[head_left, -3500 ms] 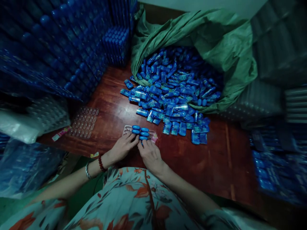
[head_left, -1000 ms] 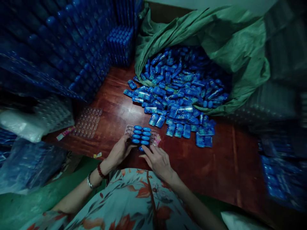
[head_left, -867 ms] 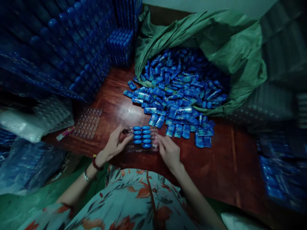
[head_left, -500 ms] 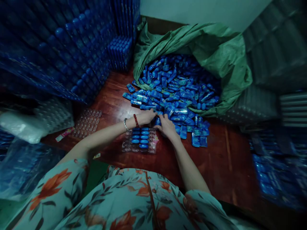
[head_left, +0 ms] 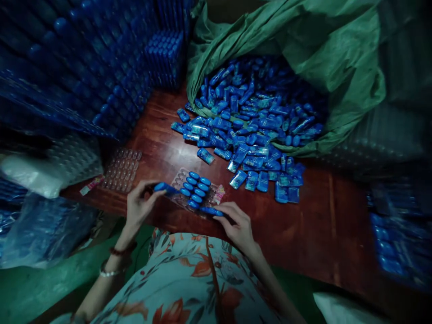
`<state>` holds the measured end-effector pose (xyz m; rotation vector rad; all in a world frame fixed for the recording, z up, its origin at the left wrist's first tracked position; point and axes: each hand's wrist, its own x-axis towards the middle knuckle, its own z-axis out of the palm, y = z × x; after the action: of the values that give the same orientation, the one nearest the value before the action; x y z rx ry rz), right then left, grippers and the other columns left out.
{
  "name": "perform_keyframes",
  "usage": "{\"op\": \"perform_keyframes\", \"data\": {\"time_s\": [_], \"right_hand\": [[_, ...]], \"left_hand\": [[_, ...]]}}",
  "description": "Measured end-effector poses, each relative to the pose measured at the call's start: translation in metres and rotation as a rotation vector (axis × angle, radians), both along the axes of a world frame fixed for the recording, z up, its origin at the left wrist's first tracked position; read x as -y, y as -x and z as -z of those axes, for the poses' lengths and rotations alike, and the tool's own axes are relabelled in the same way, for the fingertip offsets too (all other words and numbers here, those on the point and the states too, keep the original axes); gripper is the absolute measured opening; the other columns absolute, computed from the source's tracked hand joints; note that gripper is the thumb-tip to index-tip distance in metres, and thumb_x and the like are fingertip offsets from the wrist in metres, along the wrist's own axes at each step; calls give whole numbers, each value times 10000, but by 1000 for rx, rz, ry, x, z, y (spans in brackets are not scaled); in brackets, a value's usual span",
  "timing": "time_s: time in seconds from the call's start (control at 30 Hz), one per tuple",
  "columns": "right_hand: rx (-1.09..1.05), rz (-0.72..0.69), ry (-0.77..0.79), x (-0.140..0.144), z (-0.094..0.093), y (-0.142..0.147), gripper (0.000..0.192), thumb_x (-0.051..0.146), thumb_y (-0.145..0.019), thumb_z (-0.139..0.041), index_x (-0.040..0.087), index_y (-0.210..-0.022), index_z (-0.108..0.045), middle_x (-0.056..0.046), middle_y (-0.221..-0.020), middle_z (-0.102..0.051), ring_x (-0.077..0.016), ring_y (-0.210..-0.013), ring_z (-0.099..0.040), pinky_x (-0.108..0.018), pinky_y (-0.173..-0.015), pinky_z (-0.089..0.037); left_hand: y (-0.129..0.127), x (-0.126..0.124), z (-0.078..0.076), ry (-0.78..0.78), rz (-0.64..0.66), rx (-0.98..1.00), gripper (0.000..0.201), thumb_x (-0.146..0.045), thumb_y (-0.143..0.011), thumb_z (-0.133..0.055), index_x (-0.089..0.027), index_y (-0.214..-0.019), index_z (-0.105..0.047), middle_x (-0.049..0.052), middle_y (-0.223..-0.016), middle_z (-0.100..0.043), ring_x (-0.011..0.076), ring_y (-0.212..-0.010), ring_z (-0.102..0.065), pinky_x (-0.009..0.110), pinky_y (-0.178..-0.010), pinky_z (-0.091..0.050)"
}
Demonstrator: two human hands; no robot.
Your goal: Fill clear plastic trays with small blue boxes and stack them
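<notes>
My left hand is closed on a small flat blue container, at the left edge of a clear plastic tray with moulded pockets. In my right hand another small blue container is pinched at one end, over the tray's near edge. Two rows of blue containers stand in the middle of the tray, only their rounded ends showing. Beyond the hands, a heap of loose blue containers spreads over the wooden table.
A green sack lies open behind the heap, full of the same containers. Tall stacks of filled blue trays rise on the left. A second clear tray and stacked clear trays are at left. Blue bagged packs stand at right.
Both hands have come back from the heap towards my body and moved apart, each now with a blue container. The tray now sits turned, and the view has shifted down.
</notes>
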<state>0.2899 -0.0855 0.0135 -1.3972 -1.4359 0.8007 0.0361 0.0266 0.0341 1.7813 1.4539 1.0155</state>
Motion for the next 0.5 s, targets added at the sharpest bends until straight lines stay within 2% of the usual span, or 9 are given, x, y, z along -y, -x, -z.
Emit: {"op": "perform_keyframes", "data": {"time_s": [0.07,0.13,0.2,0.33,0.4,0.5], "right_hand": [[1,-30,-29,3,0,4,197,154,-836,-592,236,-1006,-647,-27,-881,-645,-145,-814,-609,-276,-740,-506],[3,-4,-54,4,-1,5,227,133,-829,-594,235,-1028,-633,-25,-880,-642,-145,-812,-607,-277,-744,-504],[-7,3,-51,3,-4,9,229,128,-815,-609,230,-1019,-626,-19,-867,-635,-139,-792,-602,-266,-726,-501],[-47,-136,33,-3,0,31,131,203,-821,-616,219,-950,-635,-10,-818,-644,-136,-762,-604,-250,-703,-499],[-29,-161,97,-10,9,38,118,243,-836,-593,212,-942,-635,-19,-840,-657,-144,-784,-613,-248,-705,-498],[58,-70,222,-24,20,30,168,285,-854,-547,191,-973,-618,-39,-867,-667,-152,-748,-618,-245,-651,-490]], "left_hand": [[3,30,5,12,20,7,176,-260,-747,-697,-172,-887,-635,-3,-810,-644,124,-743,-604,225,-676,-490],[-1,46,13,-40,45,6,135,-215,-775,-668,-173,-896,-625,0,-818,-638,118,-755,-602,225,-696,-495],[-5,47,21,-120,8,8,124,-187,-791,-644,-174,-911,-616,4,-835,-629,117,-777,-599,234,-726,-499],[-5,24,33,-150,-110,21,177,-221,-817,-614,-172,-987,-599,19,-881,-617,134,-816,-604,264,-752,-512],[-2,14,36,-145,-21,-25,177,-227,-840,-582,-172,-1007,-600,32,-895,-621,144,-832,-606,273,-758,-514],[0,11,35,-146,227,-111,198,-173,-881,-490,-179,-1048,-597,52,-924,-615,144,-846,-600,265,-742,-510]]}}
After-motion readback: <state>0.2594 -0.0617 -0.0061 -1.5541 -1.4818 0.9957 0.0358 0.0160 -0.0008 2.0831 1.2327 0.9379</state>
